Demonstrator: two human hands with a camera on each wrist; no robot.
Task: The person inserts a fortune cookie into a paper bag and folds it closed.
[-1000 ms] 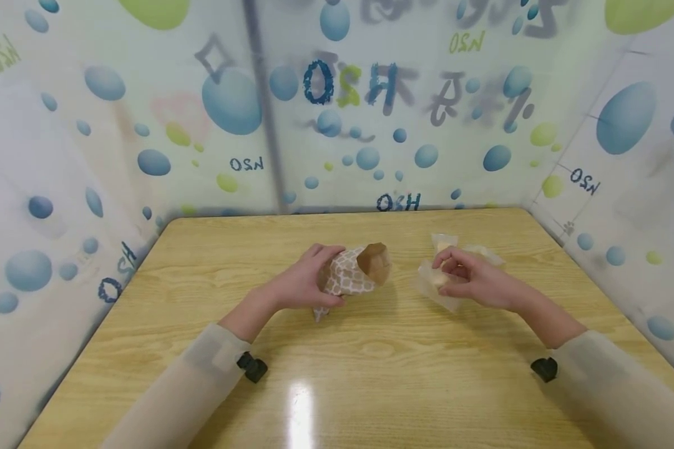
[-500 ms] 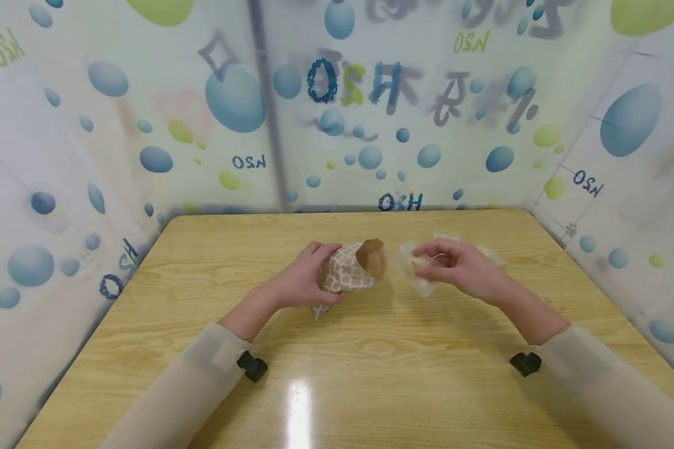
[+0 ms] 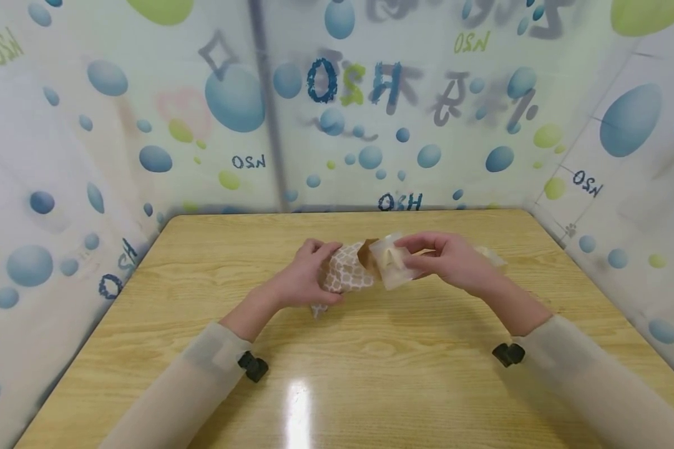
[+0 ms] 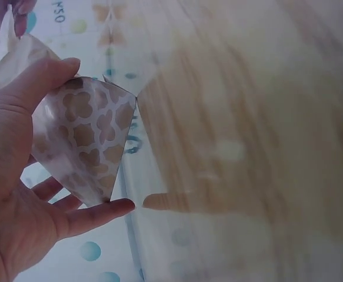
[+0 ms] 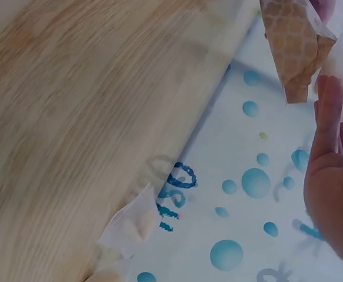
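A brown paper bag (image 3: 345, 271) with a white lattice print lies tilted, its mouth toward the right. My left hand (image 3: 297, 280) grips it around its lower part, thumb on one side and fingers on the other; the left wrist view shows the bag (image 4: 86, 132) in that grip. My right hand (image 3: 455, 262) pinches a small translucent packet (image 3: 390, 262) with pale contents by its right edge, held right at the bag's mouth. In the head view the packet overlaps the opening and hides part of it.
Two more packets lie on the wooden table (image 3: 371, 374); one packet (image 3: 490, 255) shows beyond my right hand, and the right wrist view has a packet (image 5: 133, 226) near the far edge with another packet (image 5: 109, 274) beside it. A patterned curtain (image 3: 371, 125) stands behind.
My right hand has lifted the packet from the table on the right and carried it left to the bag's mouth. The left hand and the bag have stayed nearly still.
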